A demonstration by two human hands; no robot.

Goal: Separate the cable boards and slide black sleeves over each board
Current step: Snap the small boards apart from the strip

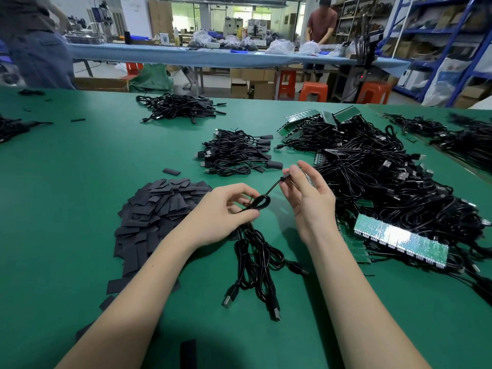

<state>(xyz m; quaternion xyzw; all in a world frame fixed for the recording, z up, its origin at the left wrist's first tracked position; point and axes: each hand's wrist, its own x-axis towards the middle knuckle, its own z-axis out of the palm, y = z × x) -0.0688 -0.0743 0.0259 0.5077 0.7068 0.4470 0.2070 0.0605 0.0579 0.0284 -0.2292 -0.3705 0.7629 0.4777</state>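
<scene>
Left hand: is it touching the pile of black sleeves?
Cannot tell. In the head view the left hand, pinching a looped cable, overlaps the sleeve pile; height is unclear.

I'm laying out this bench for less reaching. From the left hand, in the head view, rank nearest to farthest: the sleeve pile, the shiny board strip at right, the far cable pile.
1. Sleeve pile, just left of the left hand.
2. Board strip, to the right.
3. Far cable pile, at the table's back.

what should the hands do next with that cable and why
Probably pick a black sleeve from the sleeve pile with the left hand. The right hand pinches the cable near its board end, the left grips its loop, and neither hand seems to hold a sleeve yet.
</scene>
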